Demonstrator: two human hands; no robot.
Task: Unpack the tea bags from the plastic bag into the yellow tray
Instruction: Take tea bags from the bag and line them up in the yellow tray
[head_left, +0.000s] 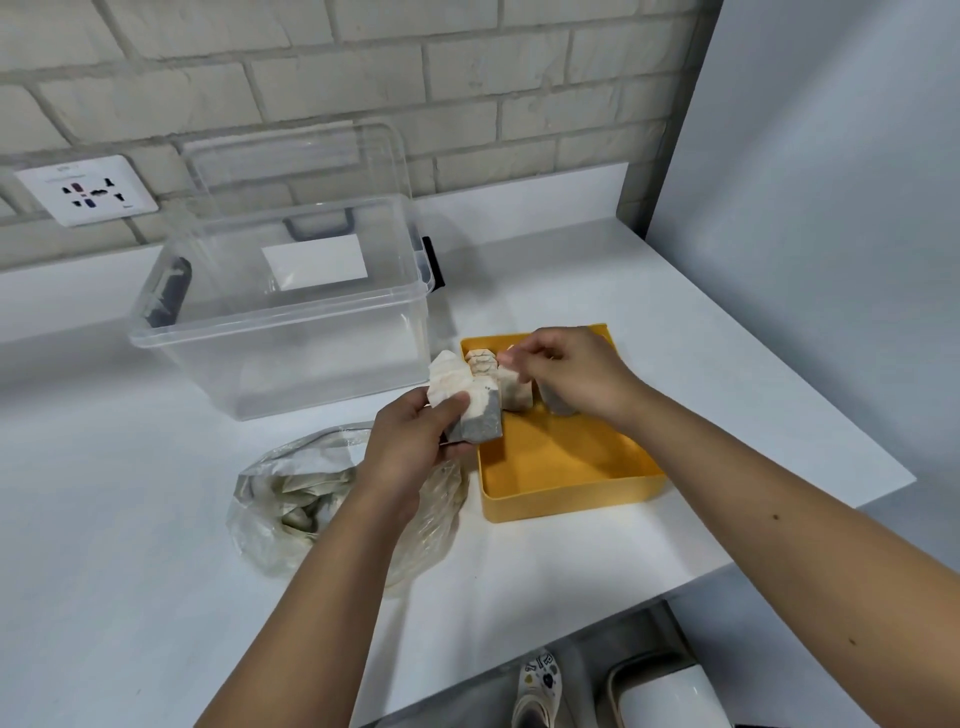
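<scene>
Progress: partway | left hand (410, 441) grips several tea bags (470, 402) | right hand (571, 374) pinches one over yellow tray (566, 501), few standing inside | plastic bag (270, 499) holds more

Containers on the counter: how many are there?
3. The clear box stands at the back left; the yellow tray sits right of it, nearer; the plastic bag lies front left, partly behind the left forearm. Nothing else seems hidden.
</scene>
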